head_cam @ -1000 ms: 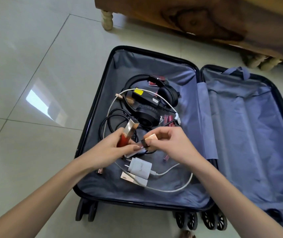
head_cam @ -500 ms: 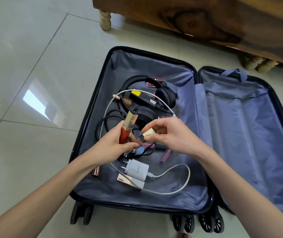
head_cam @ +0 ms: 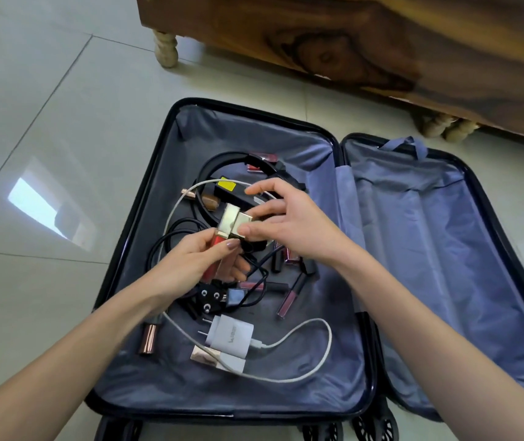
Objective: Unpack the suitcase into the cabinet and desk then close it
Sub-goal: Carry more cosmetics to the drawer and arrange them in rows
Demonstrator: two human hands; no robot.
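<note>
Over an open black suitcase with grey lining (head_cam: 286, 389), the left hand (head_cam: 195, 265) grips a red gold-capped lip-gloss tube (head_cam: 217, 245); the right hand (head_cam: 289, 226) pinches a second gold-capped tube (head_cam: 240, 222).

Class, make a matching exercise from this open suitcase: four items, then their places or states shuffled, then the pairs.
1 white charger
2 red lip gloss
3 black plug
4 rose-gold lipstick

A gripped by the left hand
B beside the suitcase left wall
C white cable plugged in
D between left hand and charger

Pairs: 1-C, 2-A, 3-D, 4-B
</note>
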